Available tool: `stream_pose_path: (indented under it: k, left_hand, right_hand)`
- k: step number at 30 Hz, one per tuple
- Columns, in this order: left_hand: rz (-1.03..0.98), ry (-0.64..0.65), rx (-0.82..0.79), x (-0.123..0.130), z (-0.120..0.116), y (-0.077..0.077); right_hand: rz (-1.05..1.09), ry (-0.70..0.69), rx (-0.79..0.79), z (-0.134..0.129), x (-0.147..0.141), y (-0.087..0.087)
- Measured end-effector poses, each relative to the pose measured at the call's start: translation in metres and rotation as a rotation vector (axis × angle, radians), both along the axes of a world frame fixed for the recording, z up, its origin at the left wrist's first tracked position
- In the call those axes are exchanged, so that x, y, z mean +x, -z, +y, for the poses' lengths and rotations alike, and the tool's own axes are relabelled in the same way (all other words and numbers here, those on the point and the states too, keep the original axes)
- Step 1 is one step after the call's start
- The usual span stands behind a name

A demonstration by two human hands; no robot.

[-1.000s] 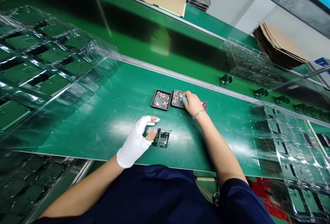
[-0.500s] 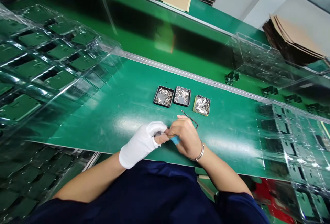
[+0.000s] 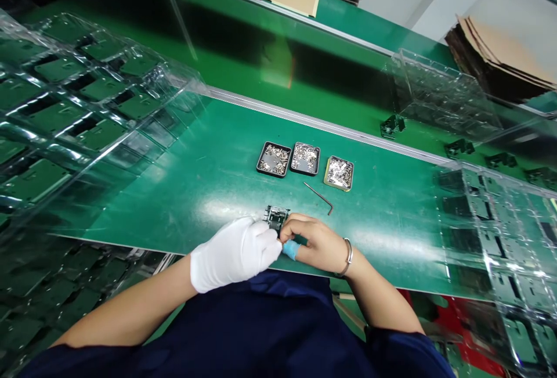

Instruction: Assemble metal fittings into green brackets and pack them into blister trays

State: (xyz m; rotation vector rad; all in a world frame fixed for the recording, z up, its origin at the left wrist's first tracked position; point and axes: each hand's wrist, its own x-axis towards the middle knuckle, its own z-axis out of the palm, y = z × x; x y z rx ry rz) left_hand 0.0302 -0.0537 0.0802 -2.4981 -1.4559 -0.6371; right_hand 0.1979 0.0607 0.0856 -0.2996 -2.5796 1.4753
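A small dark part with a boxy, open frame [image 3: 275,216] shows just beyond my fingertips, low over the green bench. My left hand [image 3: 241,251], in a white glove, is closed on its near left side. Bare but for blue wrap on the thumb, my right hand [image 3: 315,241] has its fingers pinched at the part's right side. The two hands meet there, and the near end of the part is hidden. Beyond my right hand lies an L-shaped hex key [image 3: 318,198]. Farther back are a black tray [image 3: 260,170], another small tray [image 3: 306,172] and a yellowish-edged tray [image 3: 350,179], each with small shiny metal pieces.
Clear plastic trays with green plates [image 3: 98,134] are stacked at the left, and more plastic trays [image 3: 500,238] at the right. Several dark parts [image 3: 393,126] stand along the ledge behind the metal rail [image 3: 296,118]. Cardboard sheets [image 3: 500,58] are piled at the back right.
Both hands have turned and come down slightly nearer to me. The dark part, hidden between the fingers before, now shows beyond them. The hex key is now fully in view.
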Motion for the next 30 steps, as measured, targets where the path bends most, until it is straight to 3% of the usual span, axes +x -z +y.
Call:
stream_pose_path:
  k: [3,6,10,12,18,22,26,30]
  left_hand:
    - [-0.223,-0.025,-0.060,-0.005,0.000,0.014]
    - [-0.491,-0.187,-0.177,-0.010,0.004,0.033]
    - [-0.612,-0.271,-0.438,-0.006,0.010,0.054]
    - [-0.685,-0.297,-0.474,-0.001,0.011,0.058]
    - [-0.646,-0.301,-0.273,0.006,0.012,0.053]
    - [-0.595,-0.300,-0.245,0.004,0.011,0.050]
    - [-0.598,-0.305,-0.243,0.003,0.010,0.052]
    - [-0.578,-0.298,-0.134,0.003,0.009,0.054]
  right_hand:
    - [0.028,0.018,0.075,0.002,0.001,0.001]
    - [0.085,0.176,0.193,0.007,0.001,0.006]
    - [0.098,0.248,0.377,0.012,-0.002,0.022]
    - [0.082,0.233,0.441,0.012,-0.004,0.028]
    - [0.013,0.215,0.563,0.009,-0.007,0.034]
    - [0.013,0.165,0.673,0.009,-0.007,0.037]
    - [-0.018,0.150,0.662,0.007,-0.008,0.038]
    - [-0.001,0.197,0.648,0.006,-0.011,0.036]
